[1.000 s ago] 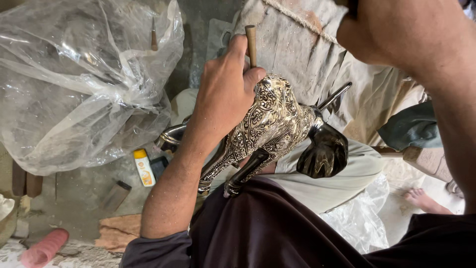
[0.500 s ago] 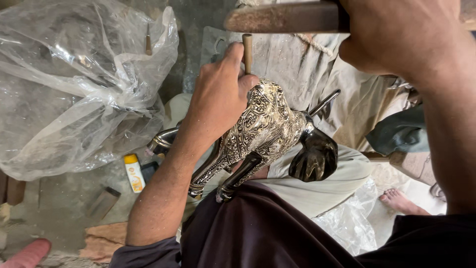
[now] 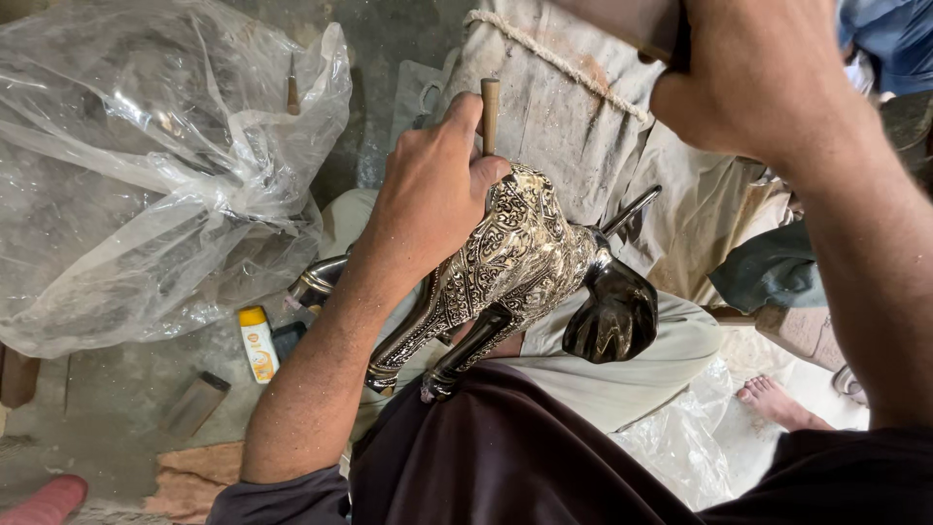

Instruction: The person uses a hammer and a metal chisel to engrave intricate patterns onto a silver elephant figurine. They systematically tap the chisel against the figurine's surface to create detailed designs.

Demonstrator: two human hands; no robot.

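Metal animal figure [image 3: 525, 262]: ornate, silver-toned, covered in fine raised scrollwork, with a glossy black head [image 3: 612, 313] and thin dark horns. It is lying tilted across the person's lap, legs pointing down-left, head pointing right, resting against pale trousers [image 3: 622, 374] and a dark maroon shirt [image 3: 515, 457].

Punch [image 3: 490, 115]: a slim brownish rod, standing nearly upright with its lower end meeting the figure's back.

Left hand [image 3: 432, 190]: fingers are curling closed around the punch, the thumb and forefinger pinching the shaft, while the heel of the hand is pressing on the figure's patterned body.

Right hand [image 3: 753, 83]: raised at the top right, fingers wrapping tightly around a wooden block-like tool [image 3: 622, 24], only partly showing at the frame edge; its full shape cannot be made out.

Surroundings: a coarse grey sack [image 3: 564, 117] with a rope [image 3: 554, 58] across it is sitting just behind the figure. A large crumpled clear plastic sheet [image 3: 146, 175] is filling the left side. On the floor near it are lying a small yellow-and-white tube [image 3: 258, 342] and a small wooden block [image 3: 194, 403]. A bare foot [image 3: 777, 401] is showing at lower right, beside more clear plastic [image 3: 680, 437].
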